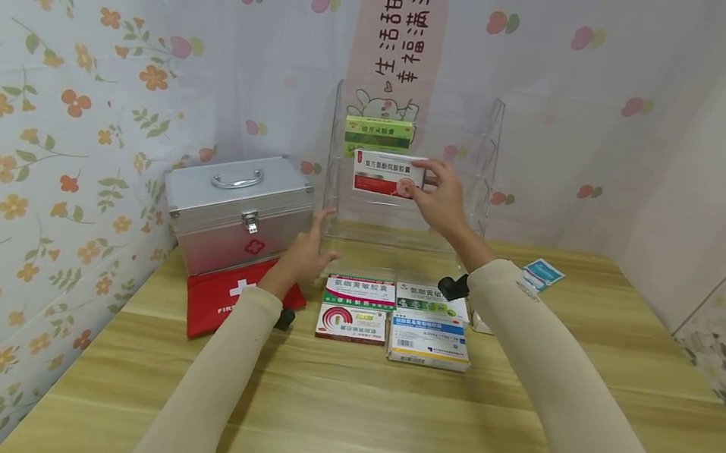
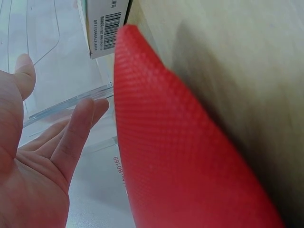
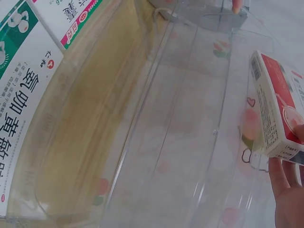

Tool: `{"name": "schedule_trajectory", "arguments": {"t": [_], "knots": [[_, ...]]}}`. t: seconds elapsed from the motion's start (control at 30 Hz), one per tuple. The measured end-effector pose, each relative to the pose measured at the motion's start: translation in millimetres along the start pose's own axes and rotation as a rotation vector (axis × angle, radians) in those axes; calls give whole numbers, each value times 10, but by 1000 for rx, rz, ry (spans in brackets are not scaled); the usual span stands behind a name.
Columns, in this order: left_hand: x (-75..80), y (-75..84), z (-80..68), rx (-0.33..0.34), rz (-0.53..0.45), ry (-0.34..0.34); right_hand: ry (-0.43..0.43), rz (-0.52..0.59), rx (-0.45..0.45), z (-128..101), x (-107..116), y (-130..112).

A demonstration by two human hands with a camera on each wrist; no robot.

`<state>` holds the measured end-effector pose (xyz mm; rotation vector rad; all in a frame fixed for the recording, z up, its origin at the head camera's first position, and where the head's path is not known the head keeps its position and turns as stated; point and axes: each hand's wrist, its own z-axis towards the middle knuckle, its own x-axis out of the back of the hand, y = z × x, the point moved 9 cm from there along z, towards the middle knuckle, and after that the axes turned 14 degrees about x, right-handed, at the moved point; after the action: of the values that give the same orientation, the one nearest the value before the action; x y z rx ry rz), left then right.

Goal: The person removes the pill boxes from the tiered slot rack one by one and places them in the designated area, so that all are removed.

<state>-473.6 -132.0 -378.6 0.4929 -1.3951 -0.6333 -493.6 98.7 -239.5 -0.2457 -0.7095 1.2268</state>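
Note:
Thumb and fingers of my right hand (image 1: pixel 444 200) pinch a white and red medicine box (image 1: pixel 377 173) by its right end. It is held upright before the clear tiered rack (image 1: pixel 396 237), below a green medicine box (image 1: pixel 378 138) that stands in an upper tier. In the right wrist view the held box (image 3: pixel 271 107) appears beside the rack's clear tiers (image 3: pixel 142 114). My left hand (image 1: pixel 303 253) is at the rack's lower left side, fingers extended and holding nothing. The left wrist view shows its fingertips (image 2: pixel 83 114) close by the rack's edge.
Several medicine boxes (image 1: pixel 353 325) lie in two rows on the table before the rack. A silver case (image 1: pixel 216 245) stands left, with a red first-aid pouch (image 1: pixel 203 313) at its front. A blue and white sachet (image 1: pixel 543 273) lies to the right.

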Motion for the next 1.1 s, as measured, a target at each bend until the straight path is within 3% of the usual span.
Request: {"name": "schedule_trajectory", "arguments": {"t": [0.27, 0.7, 1.1], "knots": [[4, -7, -11, -13, 4, 10, 7, 46, -4, -133, 77, 35], [-3, -19, 14, 5, 7, 1, 4, 153, -100, -397, 192, 116], [-9, -17, 19, 0, 21, 7, 7, 218, -77, -614, 258, 133]]}}
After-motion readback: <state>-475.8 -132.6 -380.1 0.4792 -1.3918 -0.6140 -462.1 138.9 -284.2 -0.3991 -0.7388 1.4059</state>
